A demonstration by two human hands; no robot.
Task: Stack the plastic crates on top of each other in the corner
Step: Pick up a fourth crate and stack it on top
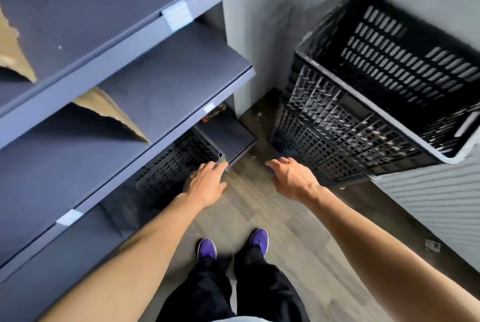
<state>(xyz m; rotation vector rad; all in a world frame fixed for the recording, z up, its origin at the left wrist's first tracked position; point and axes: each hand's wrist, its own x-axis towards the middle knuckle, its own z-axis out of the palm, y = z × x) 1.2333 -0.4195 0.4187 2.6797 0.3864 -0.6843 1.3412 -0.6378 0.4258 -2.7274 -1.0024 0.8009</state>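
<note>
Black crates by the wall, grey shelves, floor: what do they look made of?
The stacked crates look like moulded black plastic, matte and scuffed, judging by their slotted and latticed walls. The shelves seem painted metal or coated board, smooth blue-grey; hard to tell which. The floor looks like wood-pattern laminate or vinyl, with visible plank grain.

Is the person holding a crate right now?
No, the left hand and right hand are both open and bare, reaching forward beside the stacked black crates.
</note>
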